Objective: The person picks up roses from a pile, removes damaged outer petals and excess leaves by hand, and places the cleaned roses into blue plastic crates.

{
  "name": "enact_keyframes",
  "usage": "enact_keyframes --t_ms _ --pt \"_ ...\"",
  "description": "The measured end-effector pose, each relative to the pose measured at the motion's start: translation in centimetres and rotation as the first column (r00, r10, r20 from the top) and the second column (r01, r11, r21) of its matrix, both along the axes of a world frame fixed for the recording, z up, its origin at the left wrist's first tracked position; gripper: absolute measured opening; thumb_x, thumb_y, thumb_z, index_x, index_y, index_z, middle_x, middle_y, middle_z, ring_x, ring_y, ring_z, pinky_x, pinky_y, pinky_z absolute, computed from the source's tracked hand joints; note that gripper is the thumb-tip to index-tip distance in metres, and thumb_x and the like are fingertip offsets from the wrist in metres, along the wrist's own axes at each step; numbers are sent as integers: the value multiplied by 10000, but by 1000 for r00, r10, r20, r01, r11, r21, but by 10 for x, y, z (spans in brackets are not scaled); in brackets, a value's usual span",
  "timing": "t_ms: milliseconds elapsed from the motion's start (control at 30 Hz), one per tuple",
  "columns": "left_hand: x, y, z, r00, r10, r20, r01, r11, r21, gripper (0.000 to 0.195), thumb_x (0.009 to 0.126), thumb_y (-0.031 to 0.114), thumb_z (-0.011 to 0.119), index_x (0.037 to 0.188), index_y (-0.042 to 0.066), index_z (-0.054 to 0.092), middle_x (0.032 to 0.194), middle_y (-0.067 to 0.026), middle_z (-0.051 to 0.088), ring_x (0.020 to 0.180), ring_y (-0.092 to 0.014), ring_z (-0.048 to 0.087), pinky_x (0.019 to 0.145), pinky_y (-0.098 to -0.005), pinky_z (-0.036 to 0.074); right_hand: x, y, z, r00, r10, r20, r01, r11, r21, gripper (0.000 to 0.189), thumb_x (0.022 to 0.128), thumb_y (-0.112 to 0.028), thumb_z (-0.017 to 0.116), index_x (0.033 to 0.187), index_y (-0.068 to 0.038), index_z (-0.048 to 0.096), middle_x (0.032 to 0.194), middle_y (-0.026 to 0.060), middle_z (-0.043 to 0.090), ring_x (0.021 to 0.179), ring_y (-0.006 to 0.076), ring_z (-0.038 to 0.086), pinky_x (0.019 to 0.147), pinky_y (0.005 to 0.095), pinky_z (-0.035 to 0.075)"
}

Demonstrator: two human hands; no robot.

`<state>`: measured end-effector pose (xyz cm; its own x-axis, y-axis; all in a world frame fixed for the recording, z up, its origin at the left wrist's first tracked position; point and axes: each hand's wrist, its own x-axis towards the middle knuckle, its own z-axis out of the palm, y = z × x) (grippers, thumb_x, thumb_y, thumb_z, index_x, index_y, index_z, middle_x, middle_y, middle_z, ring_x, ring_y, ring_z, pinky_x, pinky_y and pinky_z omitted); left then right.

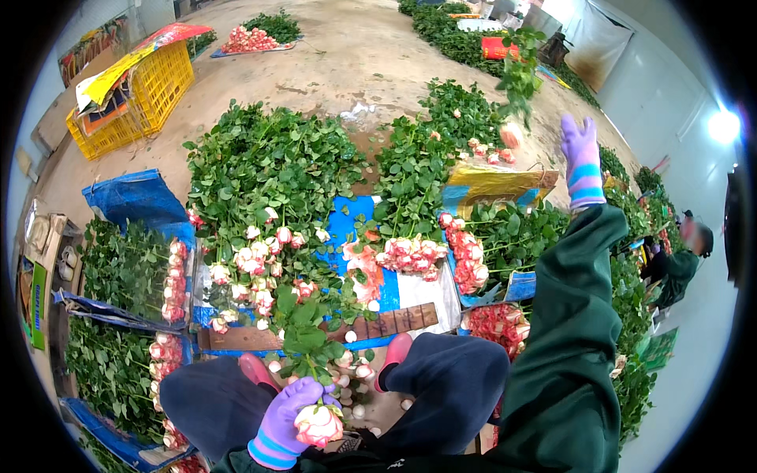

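Observation:
My left hand (282,420), in a purple glove with blue striped cuff, grips a cream-and-pink rose (318,424) just below its bloom. The leafy stem points away from me over a wooden board (384,322). My right hand (581,148), gloved alike, is stretched far out with fingers apart. Beside it, to the left, another rose (511,135) appears in mid-air, head down, blurred and apart from the fingers. Before me lie a loose heap of leafy roses (254,260) and a stacked row of rose heads (412,254) on blue and white sheeting.
Roses fill blue-lined compartments on the left (133,260) and right (467,257). A yellow plastic crate (159,88) stands far left. More roses (251,40) lie on the concrete floor. Fallen petals (358,411) are scattered between my pink boots (395,358). A person (680,266) sits at far right.

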<state>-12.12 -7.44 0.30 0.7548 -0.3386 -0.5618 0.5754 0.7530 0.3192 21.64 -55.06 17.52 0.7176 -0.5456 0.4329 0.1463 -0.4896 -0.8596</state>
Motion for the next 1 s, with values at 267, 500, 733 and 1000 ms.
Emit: enact_keyframes --t_ms 267,500,733,1000 --pt "20 19 26 961 -202 188 157 961 230 197 919 187 571 961 -5 594 852 -102 660 783 -195 647 737 -312 517 -134 257 -114 -12 811 -585 -815 331 476 408 973 -378 505 1129 -17 614 905 48 675 743 116 643 666 255 512" --pt "72 35 70 898 -285 334 189 937 292 195 934 229 560 905 37 578 806 -39 628 732 -106 605 688 -249 487 -181 324 -161 83 995 -54 -437 85 895 647 943 -553 415 1336 -40 434 1136 92 608 803 139 634 725 307 585" --pt "97 49 32 856 -345 385 187 901 391 179 913 200 573 924 21 563 771 -66 615 706 -134 605 662 -245 476 -172 369 -173 286 957 -58 -520 206 829 465 941 -511 506 1032 -74 635 734 -49 553 619 46 525 571 202 431" --pt "120 75 25 849 -341 404 215 921 325 179 873 193 623 880 27 557 770 -67 653 722 -152 643 722 -293 518 -146 399 -168 322 946 27 -577 174 798 363 883 -445 644 940 -87 661 732 -94 554 642 4 459 570 187 350"
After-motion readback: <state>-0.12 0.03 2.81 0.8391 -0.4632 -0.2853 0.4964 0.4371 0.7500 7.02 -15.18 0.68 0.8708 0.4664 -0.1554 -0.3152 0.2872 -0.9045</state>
